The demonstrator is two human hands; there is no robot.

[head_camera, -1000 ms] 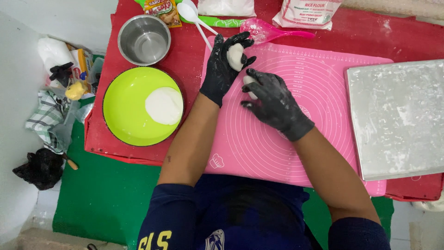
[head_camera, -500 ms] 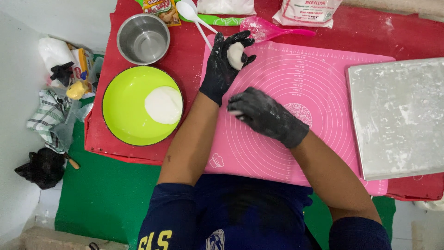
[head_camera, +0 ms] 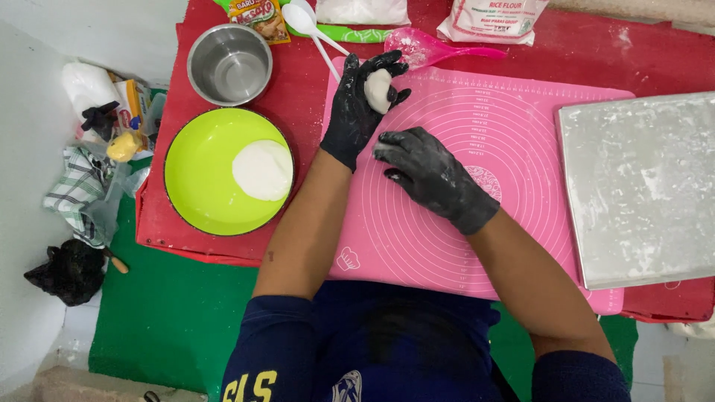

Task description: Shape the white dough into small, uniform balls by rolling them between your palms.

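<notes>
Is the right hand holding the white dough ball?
No. The dough ball sits in the gloved left hand, while the right hand rests palm down on the pink mat.

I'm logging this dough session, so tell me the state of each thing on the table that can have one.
left hand: gloved, cupping the dough ball
dough ball: held in the palm
right hand: gloved, resting on the pink mat
pink mat: flat, unrolled
green bowl: holds a white lump
steel bowl: empty
metal tray: floured, nothing on it
</notes>
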